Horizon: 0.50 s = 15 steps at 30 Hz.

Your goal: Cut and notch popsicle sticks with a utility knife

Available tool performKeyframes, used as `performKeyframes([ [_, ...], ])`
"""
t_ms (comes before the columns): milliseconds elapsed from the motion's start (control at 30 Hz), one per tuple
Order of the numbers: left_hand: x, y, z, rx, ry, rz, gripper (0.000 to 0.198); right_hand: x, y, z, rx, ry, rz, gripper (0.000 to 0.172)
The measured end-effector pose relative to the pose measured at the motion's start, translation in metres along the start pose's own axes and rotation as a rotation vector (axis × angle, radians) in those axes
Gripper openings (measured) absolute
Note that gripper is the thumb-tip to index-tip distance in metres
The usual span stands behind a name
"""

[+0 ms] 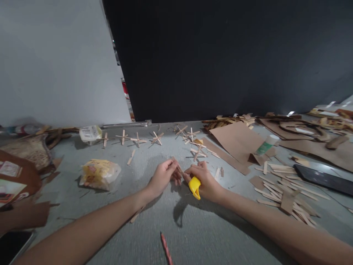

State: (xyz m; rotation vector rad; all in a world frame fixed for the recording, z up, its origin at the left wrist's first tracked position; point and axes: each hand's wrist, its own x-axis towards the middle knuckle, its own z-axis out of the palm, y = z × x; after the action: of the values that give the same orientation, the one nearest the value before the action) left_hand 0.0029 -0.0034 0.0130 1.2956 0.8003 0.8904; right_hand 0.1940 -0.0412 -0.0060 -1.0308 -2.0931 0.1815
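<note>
Both hands are nearly meeting at the centre of the dial, fingertips just beside each other! Left hand [162,175] is curled in a narrow pinch, apparently on a thin stick [179,168], and that's where the action is: dead centre, between the two hands, probably gripped there to keep it steady. Right hand [205,180] is wrapped around a yellow-handled tool [195,186], its loop jutting toward five o'clock; the working end is hidden by the fingers, so I can't call it scissors for certain.

Sweep from ten round to one o'clock and look at that arc of crossed sticks [138,140], set beyond the fingertips, perhaps to spare them a knock from the forearms. Over at three, loose sticks [275,188] lie heaped near the right forearm, handy for that side, I'd judge, with a dark phone [325,179] just past them. Between two and three, a green-and-white tube [266,144] sits by the brown cardboard [234,141]. Nine o'clock: a yellow packet [99,173], well apart from the hands. And down at six, a red pencil [166,248], seemingly parked out of the way!
</note>
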Motion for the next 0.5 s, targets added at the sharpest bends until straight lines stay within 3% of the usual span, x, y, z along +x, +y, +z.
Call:
performKeyframes([
  [133,-0.0008,0.0008,0.0003,-0.056,-0.009,-0.020,0.065,-0.0008,0.0017,0.0019,-0.016,-0.013,0.013,0.032],
  [333,-0.0021,0.0004,0.0017,0.046,-0.048,0.058,0.059,-0.0001,-0.0008,0.0014,-0.032,-0.009,-0.003,0.032],
  [500,-0.0023,-0.0038,0.0005,0.028,-0.028,0.018,0.057,0.0008,-0.0040,0.0009,-0.027,-0.010,-0.014,0.031],
])
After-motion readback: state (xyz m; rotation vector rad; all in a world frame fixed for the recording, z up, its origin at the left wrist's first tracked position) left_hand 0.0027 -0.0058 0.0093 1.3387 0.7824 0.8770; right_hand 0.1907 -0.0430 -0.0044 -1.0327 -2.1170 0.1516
